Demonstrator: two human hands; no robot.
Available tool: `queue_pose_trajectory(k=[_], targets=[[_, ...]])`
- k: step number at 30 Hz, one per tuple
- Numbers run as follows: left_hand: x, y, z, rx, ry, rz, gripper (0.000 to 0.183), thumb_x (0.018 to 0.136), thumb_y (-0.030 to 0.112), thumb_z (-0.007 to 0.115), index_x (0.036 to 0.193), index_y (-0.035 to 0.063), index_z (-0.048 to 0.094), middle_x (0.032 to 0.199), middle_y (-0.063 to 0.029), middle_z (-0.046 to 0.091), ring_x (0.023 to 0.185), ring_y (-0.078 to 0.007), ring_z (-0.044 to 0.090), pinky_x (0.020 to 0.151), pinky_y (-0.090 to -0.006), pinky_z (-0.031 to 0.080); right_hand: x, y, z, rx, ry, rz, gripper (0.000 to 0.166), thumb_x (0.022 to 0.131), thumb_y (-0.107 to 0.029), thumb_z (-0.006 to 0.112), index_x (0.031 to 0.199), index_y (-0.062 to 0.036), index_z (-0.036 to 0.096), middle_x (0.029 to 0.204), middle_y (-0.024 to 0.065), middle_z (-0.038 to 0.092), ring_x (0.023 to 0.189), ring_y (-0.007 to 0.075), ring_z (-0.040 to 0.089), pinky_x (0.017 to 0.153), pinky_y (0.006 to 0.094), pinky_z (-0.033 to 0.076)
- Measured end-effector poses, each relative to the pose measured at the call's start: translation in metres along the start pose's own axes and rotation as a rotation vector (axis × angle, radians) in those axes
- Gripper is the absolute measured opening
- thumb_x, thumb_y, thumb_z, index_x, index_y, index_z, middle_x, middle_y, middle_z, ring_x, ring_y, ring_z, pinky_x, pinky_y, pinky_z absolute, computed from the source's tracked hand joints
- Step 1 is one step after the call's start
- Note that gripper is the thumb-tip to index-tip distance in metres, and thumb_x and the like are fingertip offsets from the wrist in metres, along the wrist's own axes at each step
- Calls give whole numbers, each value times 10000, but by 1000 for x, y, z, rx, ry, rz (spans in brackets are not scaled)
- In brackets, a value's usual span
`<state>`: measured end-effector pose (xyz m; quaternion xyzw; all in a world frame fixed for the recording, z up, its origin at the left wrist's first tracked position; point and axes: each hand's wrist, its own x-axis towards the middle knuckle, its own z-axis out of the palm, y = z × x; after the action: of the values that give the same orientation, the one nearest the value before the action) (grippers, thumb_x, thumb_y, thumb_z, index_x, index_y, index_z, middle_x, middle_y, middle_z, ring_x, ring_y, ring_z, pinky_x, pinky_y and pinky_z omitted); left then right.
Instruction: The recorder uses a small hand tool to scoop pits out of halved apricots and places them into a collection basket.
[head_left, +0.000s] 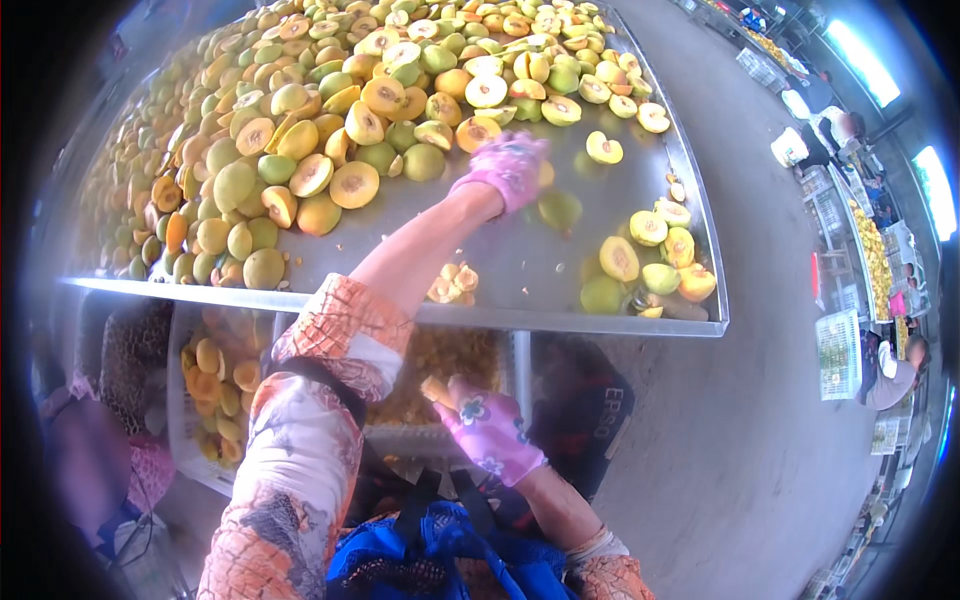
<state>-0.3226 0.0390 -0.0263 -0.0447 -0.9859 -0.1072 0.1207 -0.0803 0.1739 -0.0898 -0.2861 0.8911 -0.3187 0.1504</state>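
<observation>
Halved yellow-green fruits, peach-like (354, 185), lie heaped on a metal-topped table (360, 247). My left hand (510, 169), in a pink patterned glove, is stretched over the tabletop at the right edge of the heap. It is blurred; a yellowish piece (546, 174) shows by its fingers, and whether it is held cannot be told. Below the near rim, my right hand (491, 431), in a pink flowered glove, holds a small orange-tan object (438, 391), its kind unclear. A halved fruit (604, 148) lies apart, right of my left hand.
Small fruit scraps (454, 283) lie near the table's front rim, and several fruit halves (619, 259) in its right corner. Under the rim stand a crate of fruit halves (180, 420) and a container of brownish pieces (457, 352). Another person (90, 465) is at left; more people work far right.
</observation>
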Motion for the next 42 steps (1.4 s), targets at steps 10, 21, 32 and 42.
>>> queue_pose_trajectory(k=[10,21,32,42], targets=[[-129,-15,-103,-2025,301,-556,339,893,380,582,1010,62,594,863,-87,648,694,-189,626,545,-270,508,-8,-8,-19,38,45,-138,356,890,-302,563,1101,-23,496,817,256,620,759,396,625,661,470,487],[-265,-24,-128,-1597,579,-315,257,853,-46,511,1099,12,557,1032,-94,633,954,-149,599,839,-287,499,5,-115,-53,375,197,-259,300,837,-212,671,1046,-31,554,757,149,614,686,313,603,635,400,458],[-276,-20,-127,-1877,664,-217,331,903,239,456,1065,-31,561,983,-139,609,947,-222,580,869,-335,457,-1,-137,-57,1095,-273,302,213,876,-190,625,1005,-35,559,663,92,534,575,224,541,553,337,441],[-277,-3,-131,-1613,803,-417,342,882,269,463,987,-27,600,928,-114,623,842,-189,595,774,-294,471,-5,-125,-42,62,162,-132,392,832,-170,653,1182,-48,524,991,176,602,844,362,595,712,443,482]])
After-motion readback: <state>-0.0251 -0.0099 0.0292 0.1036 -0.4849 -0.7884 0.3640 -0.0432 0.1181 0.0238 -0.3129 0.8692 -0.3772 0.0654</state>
